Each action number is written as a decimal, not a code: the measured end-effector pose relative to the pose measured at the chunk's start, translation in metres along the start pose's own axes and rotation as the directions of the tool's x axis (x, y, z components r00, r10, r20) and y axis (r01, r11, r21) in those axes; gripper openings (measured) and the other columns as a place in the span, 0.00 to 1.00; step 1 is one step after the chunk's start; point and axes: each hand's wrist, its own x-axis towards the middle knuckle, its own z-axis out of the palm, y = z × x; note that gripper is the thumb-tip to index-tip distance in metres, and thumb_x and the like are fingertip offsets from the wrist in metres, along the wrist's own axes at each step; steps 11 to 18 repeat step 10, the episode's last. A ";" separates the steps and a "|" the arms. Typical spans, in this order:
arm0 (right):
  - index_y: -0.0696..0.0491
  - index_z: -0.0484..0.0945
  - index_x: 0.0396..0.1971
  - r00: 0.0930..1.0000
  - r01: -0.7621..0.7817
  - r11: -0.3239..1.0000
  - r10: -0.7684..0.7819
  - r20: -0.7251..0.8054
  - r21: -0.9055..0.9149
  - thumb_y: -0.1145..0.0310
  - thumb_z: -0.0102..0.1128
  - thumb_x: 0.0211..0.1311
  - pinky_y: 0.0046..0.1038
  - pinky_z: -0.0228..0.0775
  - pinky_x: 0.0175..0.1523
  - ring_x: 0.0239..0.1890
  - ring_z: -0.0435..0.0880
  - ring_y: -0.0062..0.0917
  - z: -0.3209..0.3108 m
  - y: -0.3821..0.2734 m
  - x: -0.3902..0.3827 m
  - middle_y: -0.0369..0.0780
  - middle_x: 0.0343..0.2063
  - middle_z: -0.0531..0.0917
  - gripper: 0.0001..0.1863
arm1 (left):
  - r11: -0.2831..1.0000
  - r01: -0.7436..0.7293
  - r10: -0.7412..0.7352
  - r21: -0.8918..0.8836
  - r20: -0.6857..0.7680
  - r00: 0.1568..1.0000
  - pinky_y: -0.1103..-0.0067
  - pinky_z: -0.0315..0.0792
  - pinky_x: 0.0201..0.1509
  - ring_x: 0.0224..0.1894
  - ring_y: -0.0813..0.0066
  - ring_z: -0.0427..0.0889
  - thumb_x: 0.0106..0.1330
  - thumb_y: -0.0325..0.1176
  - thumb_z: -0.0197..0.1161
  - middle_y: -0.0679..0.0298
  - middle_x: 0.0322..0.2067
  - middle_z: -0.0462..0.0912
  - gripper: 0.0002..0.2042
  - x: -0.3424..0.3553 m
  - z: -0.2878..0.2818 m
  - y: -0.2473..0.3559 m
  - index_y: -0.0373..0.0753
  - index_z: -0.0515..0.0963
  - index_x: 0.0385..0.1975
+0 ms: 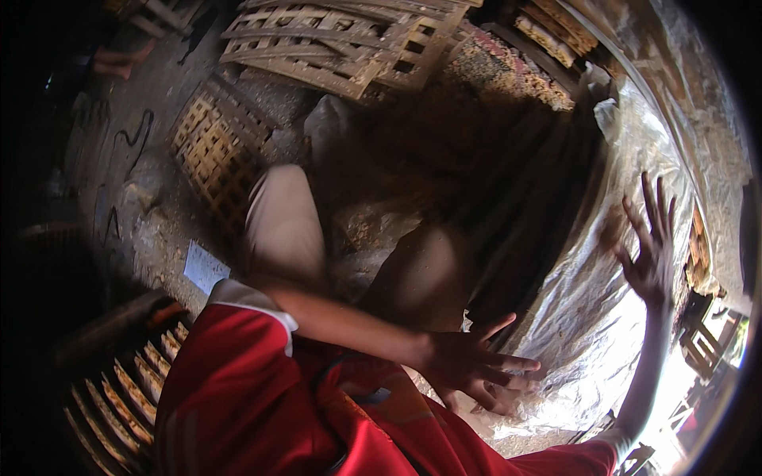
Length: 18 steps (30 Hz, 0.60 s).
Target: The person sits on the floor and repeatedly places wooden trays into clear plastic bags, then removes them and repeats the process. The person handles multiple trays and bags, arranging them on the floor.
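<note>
My left arm reaches across my body in its red sleeve. At its end my left hand (480,369) has its fingers spread, close to the lower edge of a crinkled, shiny plastic sheet (591,341). Farther right, my right hand (651,254) is raised over the upper part of that sheet, fingers stretched apart. Neither hand holds anything. Whether either palm presses on the plastic I cannot tell. Left of the sheet, a dark, shadowed surface (532,198) slopes away, its material hard to make out.
Slatted wooden racks (317,44) lie at the far side, beside a reddish-yellow grainy heap (508,67). A lattice crate (210,143) leans beyond my knees. Several thin upright slabs (131,397) stand at lower left, near a pale paper (205,267). Another person's bare limb (119,62) shows far left.
</note>
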 end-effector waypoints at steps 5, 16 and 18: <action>0.46 0.64 0.75 0.972 -0.174 0.947 0.122 0.201 0.271 0.42 0.38 0.76 0.55 0.28 0.79 0.81 0.46 0.43 0.013 -0.026 0.000 0.44 0.78 0.56 0.35 | 0.959 -0.114 0.126 0.260 -0.033 0.991 0.32 0.51 0.71 0.75 0.57 0.64 0.68 0.48 0.61 0.59 0.69 0.68 0.22 0.007 0.031 -0.033 0.51 0.76 0.61; 0.51 0.64 0.74 0.986 -0.134 0.947 0.098 0.136 0.290 0.39 0.36 0.76 0.51 0.36 0.80 0.80 0.49 0.46 0.035 0.003 -0.003 0.48 0.76 0.59 0.39 | 0.991 -0.070 0.075 0.114 -0.037 0.997 0.55 0.77 0.63 0.73 0.56 0.65 0.65 0.46 0.62 0.60 0.61 0.74 0.21 0.013 0.003 -0.033 0.48 0.79 0.56; 0.51 0.64 0.74 0.986 -0.134 0.947 0.098 0.136 0.290 0.39 0.36 0.76 0.51 0.36 0.80 0.80 0.49 0.46 0.035 0.003 -0.003 0.48 0.76 0.59 0.39 | 0.991 -0.070 0.075 0.114 -0.037 0.997 0.55 0.77 0.63 0.73 0.56 0.65 0.65 0.46 0.62 0.60 0.61 0.74 0.21 0.013 0.003 -0.033 0.48 0.79 0.56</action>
